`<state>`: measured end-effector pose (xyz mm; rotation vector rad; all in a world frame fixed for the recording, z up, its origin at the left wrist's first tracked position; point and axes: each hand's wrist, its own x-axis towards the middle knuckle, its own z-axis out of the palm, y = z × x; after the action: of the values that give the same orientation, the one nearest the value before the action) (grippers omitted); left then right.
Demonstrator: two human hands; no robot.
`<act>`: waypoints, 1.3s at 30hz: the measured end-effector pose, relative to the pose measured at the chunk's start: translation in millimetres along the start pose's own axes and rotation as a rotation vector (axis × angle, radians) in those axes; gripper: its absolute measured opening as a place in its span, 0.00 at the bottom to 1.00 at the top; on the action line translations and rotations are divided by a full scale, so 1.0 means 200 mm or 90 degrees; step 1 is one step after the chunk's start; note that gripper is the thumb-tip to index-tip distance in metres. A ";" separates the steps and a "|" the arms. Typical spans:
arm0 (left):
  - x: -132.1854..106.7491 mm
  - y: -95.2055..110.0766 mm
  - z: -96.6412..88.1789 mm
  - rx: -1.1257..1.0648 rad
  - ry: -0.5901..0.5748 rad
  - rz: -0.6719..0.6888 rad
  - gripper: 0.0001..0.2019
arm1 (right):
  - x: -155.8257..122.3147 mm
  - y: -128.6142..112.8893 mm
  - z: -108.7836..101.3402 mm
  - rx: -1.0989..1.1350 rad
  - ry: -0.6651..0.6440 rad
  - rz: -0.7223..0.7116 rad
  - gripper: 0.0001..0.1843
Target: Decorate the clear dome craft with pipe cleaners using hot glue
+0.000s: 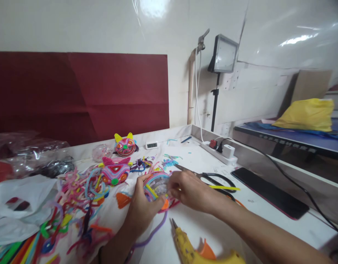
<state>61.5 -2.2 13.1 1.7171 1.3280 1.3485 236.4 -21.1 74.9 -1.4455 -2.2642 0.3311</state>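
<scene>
My left hand (143, 209) is wrapped round a small clear ball covered in coloured pipe cleaners (157, 185), holding it just above the white table (202, 227). My right hand (189, 190) pinches at the right side of the same ball, fingers closed on its pipe cleaner wrapping. A purple pipe cleaner (155, 233) trails down from the ball toward me. Two finished cat-faced balls, one pink (114, 172) and one with yellow ears (125, 145), sit behind it.
A yellow glue gun (191, 251) lies near the front edge. Black scissors (215, 179) and a dark phone (269, 192) lie to the right. Loose pipe cleaners (72, 205) and plastic bags (23, 194) fill the left. A power strip (220, 152) and lamp stand (222, 58) stand behind.
</scene>
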 end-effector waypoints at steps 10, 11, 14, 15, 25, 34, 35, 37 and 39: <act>0.01 -0.03 0.00 0.026 -0.001 0.024 0.27 | 0.00 0.04 -0.06 -0.018 -0.002 -0.056 0.10; 0.01 -0.03 0.00 0.025 -0.007 0.016 0.27 | 0.00 0.03 -0.06 -0.022 -0.002 -0.059 0.09; 0.01 -0.01 -0.01 0.016 -0.026 -0.012 0.28 | 0.01 0.02 -0.07 -0.035 -0.011 -0.070 0.09; 0.01 0.00 -0.01 0.017 -0.028 -0.020 0.28 | 0.02 0.01 -0.07 -0.040 -0.014 -0.072 0.09; 0.01 0.01 0.01 0.041 0.013 0.024 0.26 | 0.01 0.01 -0.07 -0.109 -0.017 -0.088 0.08; 0.02 -0.01 0.00 0.079 0.011 0.024 0.29 | -0.02 -0.01 -0.08 -0.169 -0.014 -0.103 0.08; 0.02 -0.02 0.00 0.079 0.011 0.031 0.30 | -0.03 -0.01 -0.08 -0.174 -0.015 -0.104 0.07; 0.03 -0.04 0.00 0.074 0.002 0.037 0.30 | -0.04 -0.01 -0.08 -0.182 -0.011 -0.109 0.07; 0.03 -0.05 -0.01 0.067 -0.003 0.041 0.30 | -0.07 0.00 -0.07 -0.183 0.007 -0.122 0.08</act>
<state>55.7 6.3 7.6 1.8471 1.3740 1.3298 248.1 -34.9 84.0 -1.3397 -2.4953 -0.0655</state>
